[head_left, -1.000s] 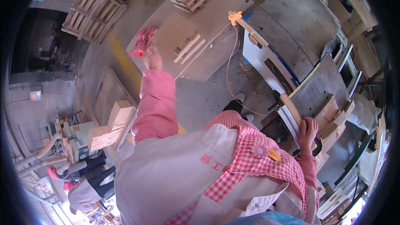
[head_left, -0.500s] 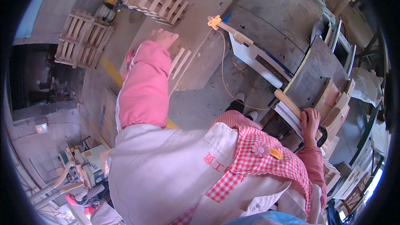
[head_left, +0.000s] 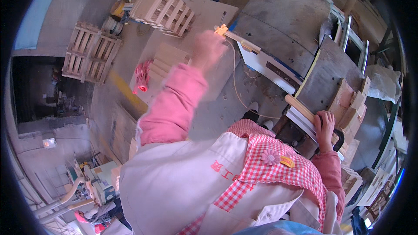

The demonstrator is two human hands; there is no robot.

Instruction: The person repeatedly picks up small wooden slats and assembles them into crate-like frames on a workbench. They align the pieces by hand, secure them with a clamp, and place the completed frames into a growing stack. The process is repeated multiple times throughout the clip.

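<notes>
My left hand (head_left: 209,51), smeared by motion, is stretched forward just short of an orange air blow gun (head_left: 220,30). Whether its fingers touch the gun cannot be made out. The blow gun lies at the end of a wooden strip (head_left: 244,41) along the machine's edge, and a thin tan hose (head_left: 234,72) hangs from it. At the right, the fingers of my right hand (head_left: 324,129) curl over the end of a pale machine rail (head_left: 303,122), beside a wooden bar (head_left: 299,107). Close to that wrist sits a black curved handle (head_left: 338,141).
A grey metal machine table (head_left: 283,13) fills the upper right. Wood offcuts (head_left: 348,104) lie past my right hand. On a board (head_left: 213,13) at left are stacked slatted wood pieces (head_left: 163,8), flat wood pieces (head_left: 167,58) and a red cloth (head_left: 142,76). A pallet (head_left: 90,52) stands farther left.
My left hand has swung right, from above the board with the wood pieces to beside the blow gun. The flat wood pieces and red cloth now show. My right hand stays put.
</notes>
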